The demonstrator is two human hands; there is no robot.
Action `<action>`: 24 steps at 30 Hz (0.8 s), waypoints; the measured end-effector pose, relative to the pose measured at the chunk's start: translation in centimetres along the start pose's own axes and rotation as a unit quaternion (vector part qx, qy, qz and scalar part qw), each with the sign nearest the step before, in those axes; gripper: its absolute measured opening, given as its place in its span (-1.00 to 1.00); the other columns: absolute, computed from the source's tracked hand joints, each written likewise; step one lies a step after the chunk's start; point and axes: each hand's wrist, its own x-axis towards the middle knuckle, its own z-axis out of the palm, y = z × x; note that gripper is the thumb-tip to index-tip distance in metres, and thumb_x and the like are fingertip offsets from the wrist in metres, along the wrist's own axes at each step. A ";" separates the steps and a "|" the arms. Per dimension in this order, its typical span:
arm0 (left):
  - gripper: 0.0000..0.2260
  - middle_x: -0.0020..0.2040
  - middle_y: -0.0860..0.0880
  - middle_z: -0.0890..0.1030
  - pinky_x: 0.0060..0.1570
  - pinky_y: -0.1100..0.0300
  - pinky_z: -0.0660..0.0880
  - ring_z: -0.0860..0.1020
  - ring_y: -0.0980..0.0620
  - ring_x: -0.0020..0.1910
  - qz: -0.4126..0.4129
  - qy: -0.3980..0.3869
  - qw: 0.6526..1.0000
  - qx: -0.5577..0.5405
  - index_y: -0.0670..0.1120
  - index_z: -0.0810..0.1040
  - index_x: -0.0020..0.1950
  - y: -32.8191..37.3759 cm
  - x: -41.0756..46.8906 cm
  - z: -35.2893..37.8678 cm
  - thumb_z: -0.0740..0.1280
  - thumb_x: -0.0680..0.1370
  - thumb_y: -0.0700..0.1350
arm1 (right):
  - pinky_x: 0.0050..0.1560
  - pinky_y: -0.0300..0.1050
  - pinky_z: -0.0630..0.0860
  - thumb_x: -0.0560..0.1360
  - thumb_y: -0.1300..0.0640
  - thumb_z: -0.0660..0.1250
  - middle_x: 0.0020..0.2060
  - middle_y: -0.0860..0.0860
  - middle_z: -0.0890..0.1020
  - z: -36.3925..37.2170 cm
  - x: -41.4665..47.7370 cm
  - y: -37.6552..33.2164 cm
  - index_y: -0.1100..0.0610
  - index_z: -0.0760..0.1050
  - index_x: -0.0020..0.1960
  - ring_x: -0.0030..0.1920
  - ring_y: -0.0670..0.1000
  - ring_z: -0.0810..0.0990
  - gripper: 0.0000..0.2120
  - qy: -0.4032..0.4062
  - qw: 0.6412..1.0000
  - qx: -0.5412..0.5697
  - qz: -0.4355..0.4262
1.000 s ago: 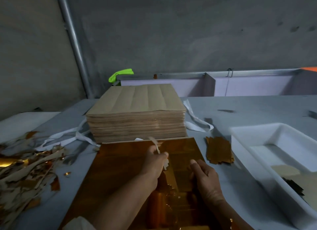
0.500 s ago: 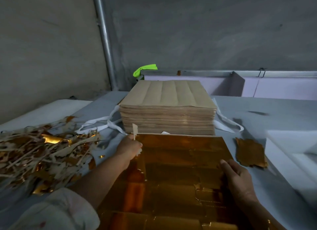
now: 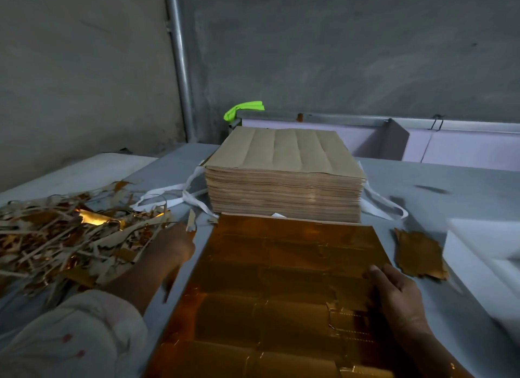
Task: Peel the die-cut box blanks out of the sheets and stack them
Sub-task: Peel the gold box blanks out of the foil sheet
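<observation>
A shiny gold die-cut sheet [image 3: 284, 287] lies flat in front of me on the grey table. Behind it stands a tall stack of brown sheets [image 3: 284, 177], plain side up. My left hand [image 3: 171, 245] is off the sheet's left edge beside the scrap pile and pinches a small paper scrap strip [image 3: 190, 220] that sticks up. My right hand [image 3: 394, 296] rests on the sheet's right edge with fingers spread over a ragged cut. A few loose gold pieces [image 3: 419, 256] lie to the right of the sheet.
A heap of gold and brown scrap strips [image 3: 62, 237] covers the left of the table. White straps [image 3: 174, 194] trail beside the stack. A white tray [image 3: 489, 268] sits at the right edge. A pipe [image 3: 180, 62] and concrete wall stand behind.
My left hand carried the small scrap strip from the middle of the sheet leftward to the edge of the scrap pile. My right hand stayed on the sheet's right side.
</observation>
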 end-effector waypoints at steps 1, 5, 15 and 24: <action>-0.77 0.01 -0.10 0.58 -0.21 0.10 0.48 0.52 -0.05 -0.12 -0.008 0.022 0.999 0.025 -0.08 0.51 0.18 0.0 -0.2 0.0 0.30 0.53 -0.13 | -0.31 0.06 0.47 0.58 -0.05 0.31 -0.46 0.06 0.52 0.0 0.0 0.0 0.07 0.55 -0.24 -0.38 0.16 0.49 -0.72 0.000 1.000 -0.002 -0.001; -0.58 0.17 -0.14 0.45 0.03 -0.01 0.49 0.49 -0.14 0.12 0.032 0.099 0.989 0.104 -0.04 0.40 0.26 1.4 -0.8 0.5 0.37 0.44 -0.02 | -0.26 0.07 0.45 0.58 -0.01 0.31 -0.42 0.08 0.52 -0.1 0.0 -0.1 0.17 0.53 -0.18 -0.35 0.14 0.49 -0.72 0.005 1.000 -0.012 -0.011; -0.42 0.46 0.02 0.24 0.30 0.03 0.40 0.32 -0.04 0.40 0.188 0.006 0.981 -0.053 0.12 0.13 0.53 11.5 -6.5 6.5 0.25 0.56 0.14 | -0.24 0.05 0.45 0.59 0.02 0.30 -0.36 0.12 0.52 0.0 0.2 0.0 0.26 0.49 -0.13 -0.31 0.14 0.49 -0.70 0.002 0.999 -0.040 -0.015; -0.43 0.57 -0.02 0.10 0.47 -0.04 0.06 0.12 -0.09 0.53 0.221 -0.031 0.975 0.008 0.12 0.08 0.55 12.0 -8.2 10.3 0.05 0.59 0.28 | -0.24 0.05 0.43 0.58 0.02 0.29 -0.32 0.17 0.49 0.1 0.2 -0.3 0.30 0.46 -0.11 -0.30 0.12 0.46 -0.68 0.000 0.998 -0.050 -0.030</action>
